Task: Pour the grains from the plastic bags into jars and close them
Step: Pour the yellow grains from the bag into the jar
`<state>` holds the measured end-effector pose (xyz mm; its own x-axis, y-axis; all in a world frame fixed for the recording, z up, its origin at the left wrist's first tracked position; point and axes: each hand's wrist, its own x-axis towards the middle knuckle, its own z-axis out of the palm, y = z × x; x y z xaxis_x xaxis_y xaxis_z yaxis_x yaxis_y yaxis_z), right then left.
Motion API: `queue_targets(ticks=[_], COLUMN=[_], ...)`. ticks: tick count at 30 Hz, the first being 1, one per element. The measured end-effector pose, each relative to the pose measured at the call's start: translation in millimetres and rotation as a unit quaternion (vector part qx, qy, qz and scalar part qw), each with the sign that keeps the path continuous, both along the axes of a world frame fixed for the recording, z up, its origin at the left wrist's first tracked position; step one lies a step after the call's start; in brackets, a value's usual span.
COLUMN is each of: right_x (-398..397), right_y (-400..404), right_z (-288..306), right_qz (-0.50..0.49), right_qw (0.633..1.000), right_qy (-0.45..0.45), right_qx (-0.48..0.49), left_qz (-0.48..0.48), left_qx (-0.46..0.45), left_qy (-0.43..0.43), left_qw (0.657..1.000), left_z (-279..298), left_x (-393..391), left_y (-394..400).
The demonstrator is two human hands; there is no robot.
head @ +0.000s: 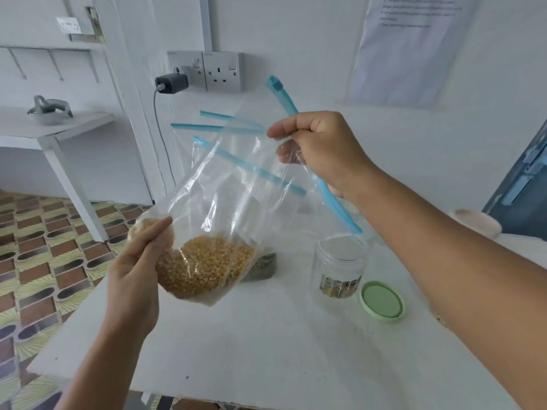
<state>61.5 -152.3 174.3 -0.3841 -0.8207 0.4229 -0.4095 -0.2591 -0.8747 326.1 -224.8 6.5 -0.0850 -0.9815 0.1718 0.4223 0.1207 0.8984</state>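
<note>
Two hands on bag [225, 202] | left hand [134, 279] cups grains, right hand [319, 149] fingers pinch zip edge | we should tip mouth squarely over open jar [339, 269].

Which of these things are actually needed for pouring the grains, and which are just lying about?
In use: bag of yellow grains, left hand, right hand, open jar, green lid, bag of greenish grains.
Lying about: charger, wall sockets, paper notice.

Grey charger [171, 83] in wall socket [187, 70]; notice sheet [414, 45] on wall; patterned floor tiles [44, 261]
</note>
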Motion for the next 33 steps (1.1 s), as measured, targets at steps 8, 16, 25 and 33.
queue_targets(ticks=[8,16,25,33], right_x=[-6.3,-13.9,-5.6,2.5], right_y=[-3.4,-2.7,-9.3,-16.6], right_z=[4.6,2.6,-1.6,-12.7], right_qz=[0.004,-0.003,0.010,0.024], right_qw=[0.996,0.995,0.998,0.997], right_qy=[-0.085,-0.097,-0.066,-0.078], right_qx=[-0.016,-0.020,-0.007,0.009], left_qz=[0.072,0.064,0.002,-0.018], left_qx=[-0.090,-0.087,-0.019,-0.021], left_qy=[-0.003,-0.021,0.020,0.021], left_qw=[0.993,0.994,1.000,0.999], left_z=[26.2,33.3,16.3,-5.2], left_x=[-3.9,-15.3,-2.0,4.5], left_y=[-11.8,-19.9,-23.8,-8.5])
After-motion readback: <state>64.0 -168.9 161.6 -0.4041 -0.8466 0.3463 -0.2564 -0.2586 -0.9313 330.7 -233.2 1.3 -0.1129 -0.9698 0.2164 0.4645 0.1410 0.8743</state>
